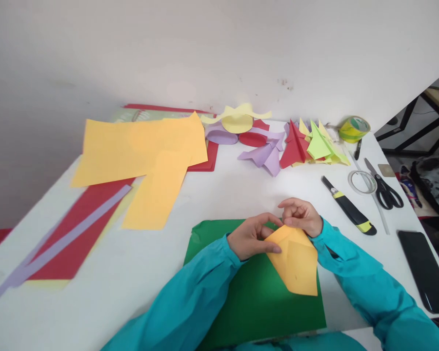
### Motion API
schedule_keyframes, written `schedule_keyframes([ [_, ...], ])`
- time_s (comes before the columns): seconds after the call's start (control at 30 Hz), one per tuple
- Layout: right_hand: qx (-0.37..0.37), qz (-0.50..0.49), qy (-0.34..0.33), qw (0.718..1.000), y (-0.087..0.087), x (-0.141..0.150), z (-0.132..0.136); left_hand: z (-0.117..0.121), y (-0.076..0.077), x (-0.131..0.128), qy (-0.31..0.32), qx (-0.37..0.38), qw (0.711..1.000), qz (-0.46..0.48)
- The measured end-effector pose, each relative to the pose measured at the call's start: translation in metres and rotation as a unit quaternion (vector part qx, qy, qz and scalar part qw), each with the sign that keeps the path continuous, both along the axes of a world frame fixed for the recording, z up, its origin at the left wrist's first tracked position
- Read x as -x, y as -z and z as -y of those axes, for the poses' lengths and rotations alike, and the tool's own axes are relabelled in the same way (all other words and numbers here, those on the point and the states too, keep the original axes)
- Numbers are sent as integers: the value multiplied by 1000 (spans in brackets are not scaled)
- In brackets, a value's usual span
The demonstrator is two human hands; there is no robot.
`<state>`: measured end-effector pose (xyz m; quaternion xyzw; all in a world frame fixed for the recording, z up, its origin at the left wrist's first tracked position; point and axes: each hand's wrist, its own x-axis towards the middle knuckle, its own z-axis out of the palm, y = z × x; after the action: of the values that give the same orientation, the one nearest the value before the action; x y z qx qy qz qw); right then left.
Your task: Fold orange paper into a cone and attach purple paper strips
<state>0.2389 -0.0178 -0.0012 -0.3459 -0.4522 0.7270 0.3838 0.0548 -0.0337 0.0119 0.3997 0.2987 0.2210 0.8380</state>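
Near the surface's (219, 195) front edge, my left fingers (256, 237) and right fingers (300, 215) pinch the folded orange paper (302, 261) over the green sheet (267, 302); uneven pulling at its top could skew the crease or tear it.

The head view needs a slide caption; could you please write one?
Left hand and right hand hold folded orange paper over a green sheet, paper planes and scissors nearby.
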Motion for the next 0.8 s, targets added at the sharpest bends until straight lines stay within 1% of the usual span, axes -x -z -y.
schedule_keyframes([
  [0.17, 6, -3, 13, 1000, 5, -4, -3, -1, -3, 0, -32, -35, 999, -4],
  [0.33, 8, -24, 35, 999, 8, -7, -6, -1, -4, 1, -51, -31, 998, 10],
  [0.47, 4, -31, 20, 999, 9, -7, -5, 0, -2, 2, -41, -36, 998, 16],
  [0.67, 9, -42, -2, 999, 10, -7, -5, -1, -1, 1, -28, -62, 997, 26],
  [0.73, 9, -48, -7, 999, 9, -7, -4, -1, -2, 1, -29, -56, 998, 15],
  [0.8, 5, -49, -12, 999, 7, -5, -3, -2, -4, 1, -45, -56, 997, -13],
])
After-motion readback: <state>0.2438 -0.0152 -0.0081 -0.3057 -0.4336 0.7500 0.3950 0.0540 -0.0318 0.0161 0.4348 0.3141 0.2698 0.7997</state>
